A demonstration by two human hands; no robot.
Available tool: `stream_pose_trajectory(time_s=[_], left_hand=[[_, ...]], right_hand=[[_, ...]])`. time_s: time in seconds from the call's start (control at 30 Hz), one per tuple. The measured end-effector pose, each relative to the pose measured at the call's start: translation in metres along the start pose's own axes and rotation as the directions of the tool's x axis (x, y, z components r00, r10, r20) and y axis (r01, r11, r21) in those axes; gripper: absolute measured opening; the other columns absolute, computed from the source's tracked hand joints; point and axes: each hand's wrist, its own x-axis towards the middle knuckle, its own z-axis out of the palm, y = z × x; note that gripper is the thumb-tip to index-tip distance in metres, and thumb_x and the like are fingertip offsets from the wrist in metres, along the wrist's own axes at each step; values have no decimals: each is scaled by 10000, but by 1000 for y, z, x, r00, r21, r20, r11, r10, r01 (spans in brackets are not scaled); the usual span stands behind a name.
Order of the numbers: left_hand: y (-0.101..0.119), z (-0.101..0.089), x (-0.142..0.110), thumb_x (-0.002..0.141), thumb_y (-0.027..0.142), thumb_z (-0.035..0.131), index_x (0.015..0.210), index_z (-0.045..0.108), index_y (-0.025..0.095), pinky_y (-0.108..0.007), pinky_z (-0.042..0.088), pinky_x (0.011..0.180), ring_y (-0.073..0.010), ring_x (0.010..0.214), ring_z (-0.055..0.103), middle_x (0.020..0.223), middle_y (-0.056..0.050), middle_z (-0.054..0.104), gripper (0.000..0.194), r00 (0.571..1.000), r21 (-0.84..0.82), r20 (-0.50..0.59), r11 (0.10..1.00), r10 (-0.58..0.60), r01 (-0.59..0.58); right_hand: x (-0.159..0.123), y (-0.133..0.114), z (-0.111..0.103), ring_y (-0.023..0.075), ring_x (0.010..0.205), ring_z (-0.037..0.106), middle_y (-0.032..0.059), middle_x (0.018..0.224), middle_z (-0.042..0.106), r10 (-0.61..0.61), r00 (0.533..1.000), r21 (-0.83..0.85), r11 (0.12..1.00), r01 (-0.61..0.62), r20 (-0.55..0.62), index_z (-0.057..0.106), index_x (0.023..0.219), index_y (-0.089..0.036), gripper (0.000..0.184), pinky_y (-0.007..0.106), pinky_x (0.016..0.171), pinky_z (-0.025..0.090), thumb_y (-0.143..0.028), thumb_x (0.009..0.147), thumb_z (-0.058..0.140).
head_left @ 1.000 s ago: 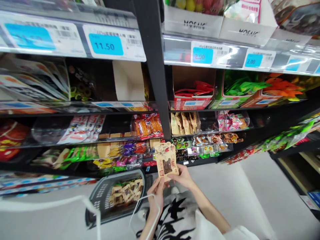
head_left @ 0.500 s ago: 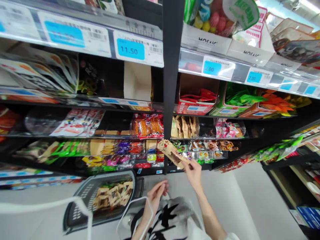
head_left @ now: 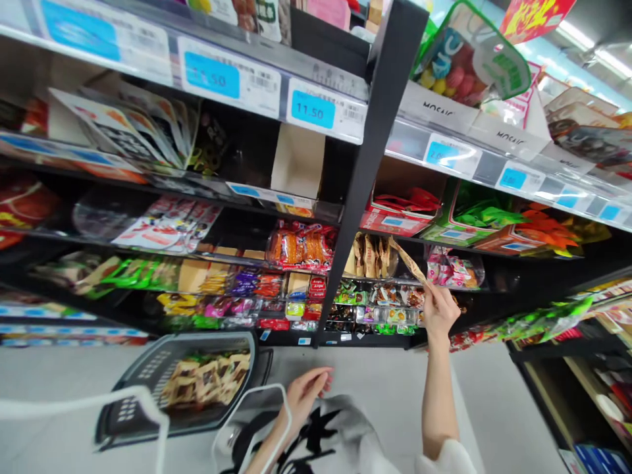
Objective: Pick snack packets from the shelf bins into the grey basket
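Observation:
My right hand [head_left: 440, 311] pinches one end of a narrow beige snack packet [head_left: 409, 263], raised in front of the lower shelves and turned nearly edge-on to me. Just left of its tip, a clear bin holds several similar beige packets [head_left: 369, 257] standing upright. Low in front of my body, my left hand [head_left: 305, 390] holds nothing, its fingers loosely stretched and apart from the goods. To its left, a grey shopping basket [head_left: 129, 376] on the floor contains many small beige packs [head_left: 210, 380].
A black shelf post [head_left: 356, 178] divides two shelf bays of bagged snacks. Boxes of red packets [head_left: 405, 201] and green packets [head_left: 486, 214] sit above my right hand. White cords [head_left: 148, 398] cross the lower left. Another shelf [head_left: 557, 388] stands at right.
My right hand has moved right and up with the packet, which has turned from face-on to edge-on. My left hand stays low. The view has tilted and shifted slightly.

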Motion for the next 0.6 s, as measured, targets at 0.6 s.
stream_pose_trajectory(time_s=[0.6], left_hand=[[13, -8, 1, 661, 719, 700, 886, 821, 230, -350, 541, 630, -270, 715, 709, 796, -90, 794, 551, 999, 48, -12, 998, -39, 40]], right_hand=[[64, -19, 103, 173, 740, 608, 87, 838, 652, 133, 926, -131, 987, -92, 352, 755, 1042, -118, 372, 264, 729, 441, -300, 1010, 432]])
